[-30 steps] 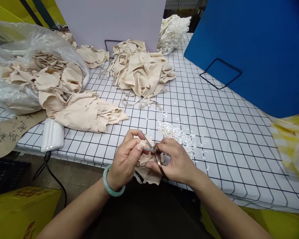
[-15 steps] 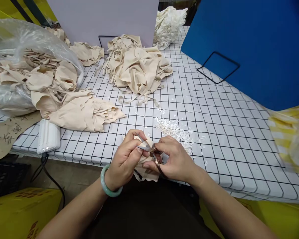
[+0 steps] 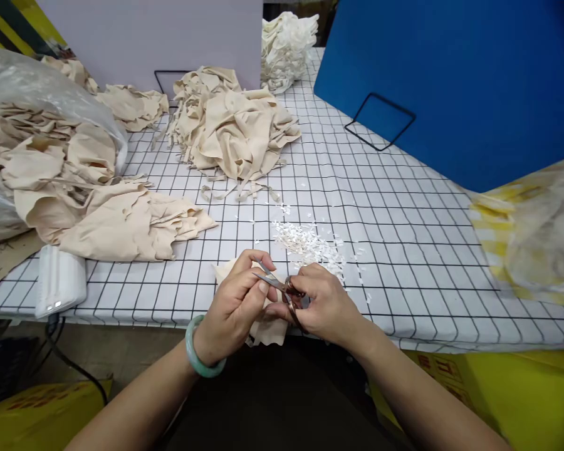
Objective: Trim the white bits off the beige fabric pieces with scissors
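Note:
My right hand point(image 3: 326, 305) is closed around the handles of a pair of scissors point(image 3: 273, 280), whose blades stand slightly apart and point toward my left hand. With fingers pinched, my left hand point(image 3: 239, 299) holds a piece of beige fabric point(image 3: 271, 330) close to the blades; part of it hangs down at the table's front edge. What lies exactly between the blades is too small to tell. Just beyond my hands, many tiny white clippings point(image 3: 310, 243) are scattered over the tablecloth.
A pile of beige fabric pieces point(image 3: 235, 131) lies mid-table. At left, a clear plastic bag point(image 3: 51, 81) spills more pieces near a white power device point(image 3: 60, 282). A blue panel point(image 3: 442, 81) stands at right, and a white bundle point(image 3: 289, 50) sits behind on the checked tablecloth point(image 3: 404, 238).
The view has shifted to the right, so the table's things appear farther left. The scissor blades are a little closer together. Both hands keep their grips.

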### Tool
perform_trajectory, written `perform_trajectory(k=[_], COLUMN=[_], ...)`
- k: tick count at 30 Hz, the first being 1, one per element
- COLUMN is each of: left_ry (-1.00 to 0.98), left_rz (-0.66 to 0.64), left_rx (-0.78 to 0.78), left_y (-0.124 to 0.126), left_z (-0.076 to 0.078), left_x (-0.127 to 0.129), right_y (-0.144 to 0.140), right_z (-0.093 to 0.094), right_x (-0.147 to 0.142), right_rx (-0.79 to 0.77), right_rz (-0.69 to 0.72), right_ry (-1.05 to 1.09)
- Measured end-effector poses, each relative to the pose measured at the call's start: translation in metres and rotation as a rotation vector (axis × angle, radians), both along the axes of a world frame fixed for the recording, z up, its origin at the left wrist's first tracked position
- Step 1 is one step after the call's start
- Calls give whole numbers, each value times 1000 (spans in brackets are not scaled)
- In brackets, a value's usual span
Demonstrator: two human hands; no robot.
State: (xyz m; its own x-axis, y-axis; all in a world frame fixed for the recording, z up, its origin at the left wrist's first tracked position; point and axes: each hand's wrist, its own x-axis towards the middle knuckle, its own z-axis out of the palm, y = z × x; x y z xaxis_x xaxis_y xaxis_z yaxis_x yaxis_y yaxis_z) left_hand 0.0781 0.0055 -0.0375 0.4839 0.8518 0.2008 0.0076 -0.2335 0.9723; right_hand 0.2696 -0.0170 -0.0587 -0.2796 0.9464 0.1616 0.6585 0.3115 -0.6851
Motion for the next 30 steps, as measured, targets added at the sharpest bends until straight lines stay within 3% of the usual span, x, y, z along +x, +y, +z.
perform_trajectory(k=[5,8,11,14,16,19,22,24,27,30], left_ry=[78,133,203,334,565,876,871,756,598,522], left_rz=[-99,-116,-102,24,210,356,171,25,-70,24], left_rx=[-54,-44,-49,-10,169,347,268,181,71,151], left_y=[9,14,21,28,28,19,3,-4,9,60], left_z=[-4,-5,7,26,29,7,-21,-26,-8,31], left_x=[27,36,17,-32,-65,-87,-79,-68,-59,-48], right_y=[-12,-10,-4,-1,-2,-11,-22,-24,-4,55], right_z=[-14,-14,-1,14,17,5,-13,-18,-8,25], right_x=[14,26,51,77,81,53,3,-25,-40,-33], right_rx=[-41,-201,-352,-288,-258,-329,-337,-278,-307,-327], right_rz=[-180,-285,-441,-564,-547,-361,-64,40,13,-61], right_ry=[-10,21,-47,-249,-292,-122,100,172,295,450])
